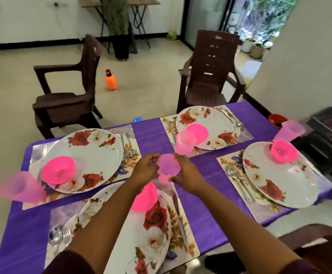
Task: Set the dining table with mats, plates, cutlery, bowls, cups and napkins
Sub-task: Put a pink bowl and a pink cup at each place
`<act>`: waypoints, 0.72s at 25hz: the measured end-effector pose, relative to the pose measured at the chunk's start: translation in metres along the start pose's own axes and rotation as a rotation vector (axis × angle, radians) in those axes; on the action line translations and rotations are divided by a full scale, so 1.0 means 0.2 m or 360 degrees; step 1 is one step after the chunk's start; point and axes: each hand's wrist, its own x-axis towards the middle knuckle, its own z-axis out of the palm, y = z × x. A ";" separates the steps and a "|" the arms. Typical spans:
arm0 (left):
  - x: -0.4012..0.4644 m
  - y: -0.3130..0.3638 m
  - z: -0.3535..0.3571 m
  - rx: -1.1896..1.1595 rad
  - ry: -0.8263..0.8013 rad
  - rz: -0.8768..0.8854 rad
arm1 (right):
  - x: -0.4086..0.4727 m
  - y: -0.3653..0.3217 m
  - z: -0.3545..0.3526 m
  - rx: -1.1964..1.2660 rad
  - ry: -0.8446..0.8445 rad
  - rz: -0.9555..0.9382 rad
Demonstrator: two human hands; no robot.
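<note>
A pink cup stands at the middle of the purple-clothed table, between my two hands. My left hand curls beside its left wall and my right hand grips its right side near the base. Several rose-patterned plates lie on mats, each with a pink bowl: far left, far middle, right and near. Other pink cups stand at the left edge, by the far plate and at the right. Cutlery lies beside the plates.
Two brown plastic chairs stand beyond the table. An orange bottle sits on the floor. A person stands at the back by a folding table. A red container and a dark stand are at the right.
</note>
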 end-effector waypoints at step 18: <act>0.00 -0.09 0.11 0.0301 0.0390 -0.0076 | 0.04 0.17 0.01 0.0090 -0.0256 -0.0108</act>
